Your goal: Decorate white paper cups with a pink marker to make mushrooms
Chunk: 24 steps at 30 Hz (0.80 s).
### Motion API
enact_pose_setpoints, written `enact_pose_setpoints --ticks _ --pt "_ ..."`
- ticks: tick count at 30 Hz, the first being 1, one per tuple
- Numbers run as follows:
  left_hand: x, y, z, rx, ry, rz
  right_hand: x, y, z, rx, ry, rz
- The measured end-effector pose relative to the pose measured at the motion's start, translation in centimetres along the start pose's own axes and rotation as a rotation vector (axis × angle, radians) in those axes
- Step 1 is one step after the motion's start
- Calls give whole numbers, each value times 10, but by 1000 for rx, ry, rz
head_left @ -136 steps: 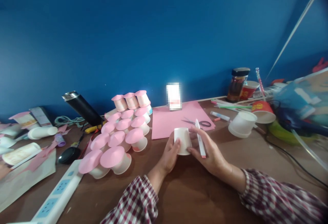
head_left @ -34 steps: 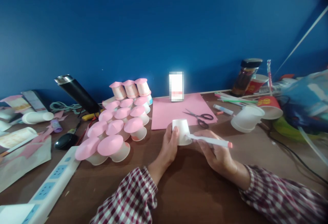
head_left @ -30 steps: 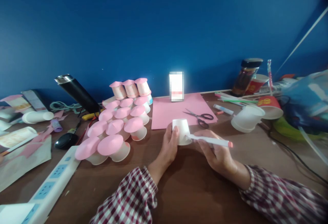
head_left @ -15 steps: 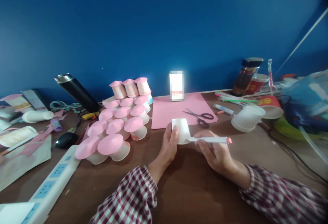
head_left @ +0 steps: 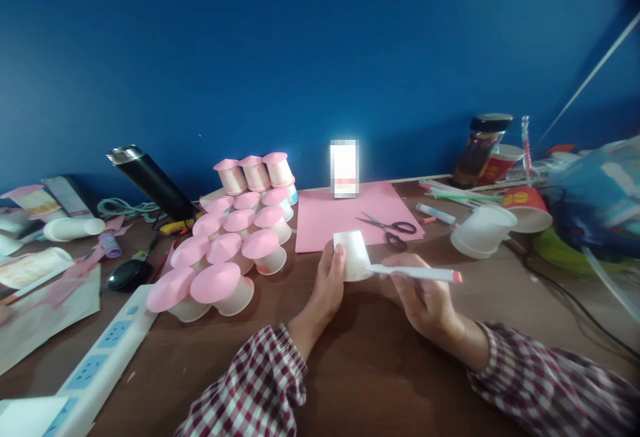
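Head view. Just below the centre of the frame, the left hand [head_left: 327, 284] is wrapped around a white cup [head_left: 357, 257], thumb against its wall. To the right, the right hand [head_left: 425, 297] pinches a white marker [head_left: 423, 273], red end toward the frame's right, tip at the cup's lower right; contact is too small to confirm. Above them, scissors [head_left: 399, 227] lie with blades parted on pink paper [head_left: 320, 217]; pink-topped cups [head_left: 225, 248] stand in rows left of centre.

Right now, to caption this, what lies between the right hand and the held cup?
In the head view: the white marker, its front reaching from the right hand to the cup.
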State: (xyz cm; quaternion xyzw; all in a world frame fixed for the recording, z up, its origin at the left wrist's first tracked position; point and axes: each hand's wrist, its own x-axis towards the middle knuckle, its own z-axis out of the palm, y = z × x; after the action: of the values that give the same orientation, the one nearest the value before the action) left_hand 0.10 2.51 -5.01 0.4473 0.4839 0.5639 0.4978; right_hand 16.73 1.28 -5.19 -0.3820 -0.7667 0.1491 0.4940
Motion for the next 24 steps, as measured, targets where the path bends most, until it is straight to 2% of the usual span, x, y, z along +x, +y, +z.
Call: enact_pose_setpoints --ticks 2,5,24 --pt "1 -1 -1 37 -55 40 0 1 0 -3 22 -13" --pt "1 -4 -2 50 -73 55 1 2 0 -8 14 -17" --pt "-1 -4 -2 12 -70 42 3 1 1 -29 -23 -20"
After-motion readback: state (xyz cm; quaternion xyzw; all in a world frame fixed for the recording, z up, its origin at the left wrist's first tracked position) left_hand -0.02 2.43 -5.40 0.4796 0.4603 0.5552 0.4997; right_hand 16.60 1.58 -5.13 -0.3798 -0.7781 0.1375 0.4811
